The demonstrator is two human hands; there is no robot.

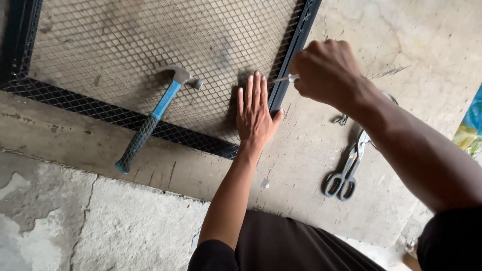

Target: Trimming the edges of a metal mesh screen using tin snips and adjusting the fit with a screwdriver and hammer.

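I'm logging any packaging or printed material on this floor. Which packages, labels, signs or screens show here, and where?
Only one candidate: a glossy blue-and-yellow wrapper or bag, cut off at the right edge, beyond the right arm; its kind is unclear.
No labels, signs or screens show on the hammer, the snips or the mesh frame.

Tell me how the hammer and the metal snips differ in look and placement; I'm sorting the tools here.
The hammer has a blue and black handle; the snips are all grey metal. The hammer lies across the mesh frame, left of the left hand; the snips lie on the bare board, under the right forearm. Both lie flat, untouched.
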